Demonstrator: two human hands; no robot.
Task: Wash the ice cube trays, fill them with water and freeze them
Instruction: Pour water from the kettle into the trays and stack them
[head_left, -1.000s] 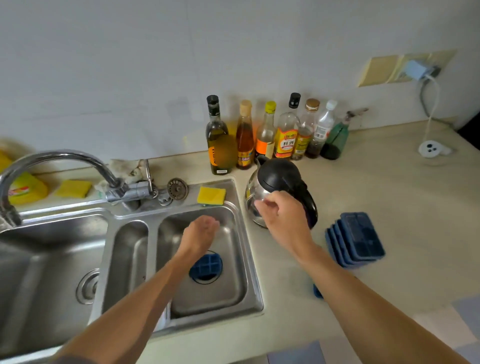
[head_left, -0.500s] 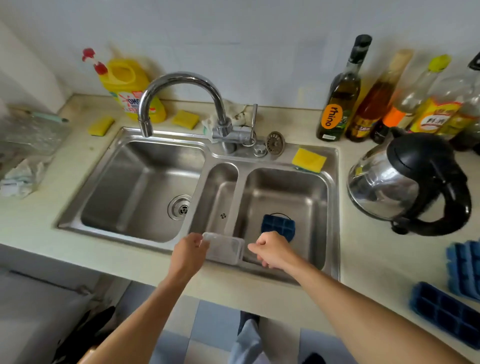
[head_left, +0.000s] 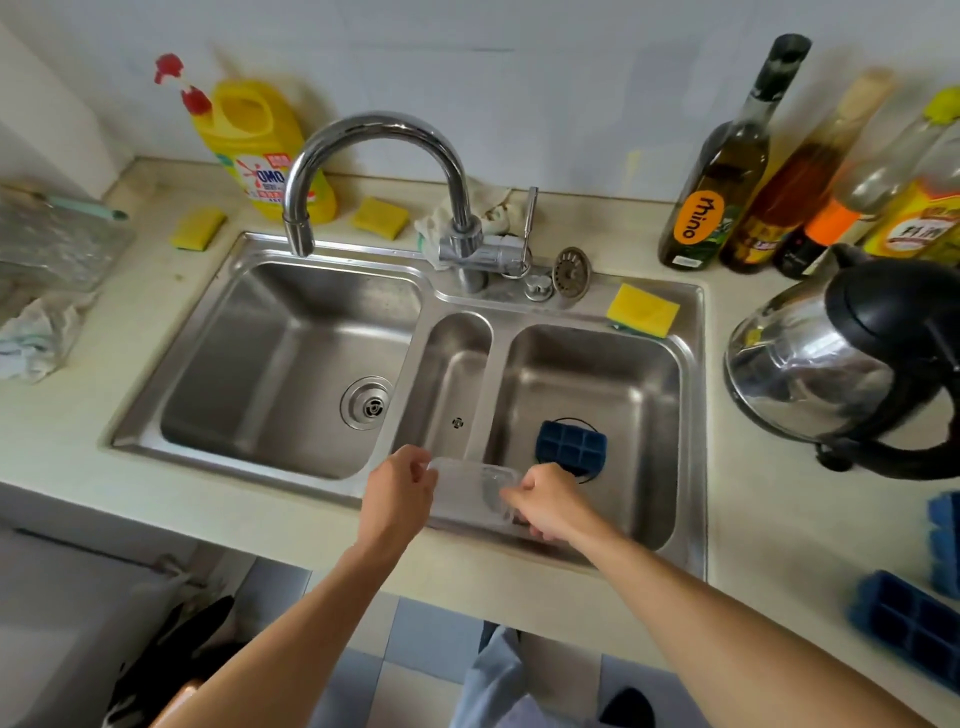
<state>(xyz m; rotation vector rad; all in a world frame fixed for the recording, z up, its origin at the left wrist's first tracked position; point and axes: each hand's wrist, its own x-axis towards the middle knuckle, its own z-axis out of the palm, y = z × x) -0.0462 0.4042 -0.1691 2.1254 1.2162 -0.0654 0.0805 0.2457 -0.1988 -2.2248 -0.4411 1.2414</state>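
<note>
The left hand (head_left: 397, 493) and the right hand (head_left: 548, 506) are both pinching one clear plastic piece (head_left: 470, 491), a lid or a shallow tray, I cannot tell which. Each is gripping one end, so its long axis is running straight from one hand to the other, and it is hanging over the near rim of the sink (head_left: 693, 364)

A blue ice cube tray (head_left: 571, 449) is lying cups up just beyond the right hand, low in the basin on that side, and the knuckles are hiding its near edge. The right hand is plainly the nearer one to it; the left would be reaching across the clear piece

The faucet spout (head_left: 298, 234) is pointing down well beyond the left hand and further to its outer side, over the other large basin. So rinsing is likely calling for a carry away and leftward, or for swinging the spout over

More blue trays (head_left: 909, 623) are waiting on the counter (head_left: 779, 519), well apart on the right hand's outer side
</note>
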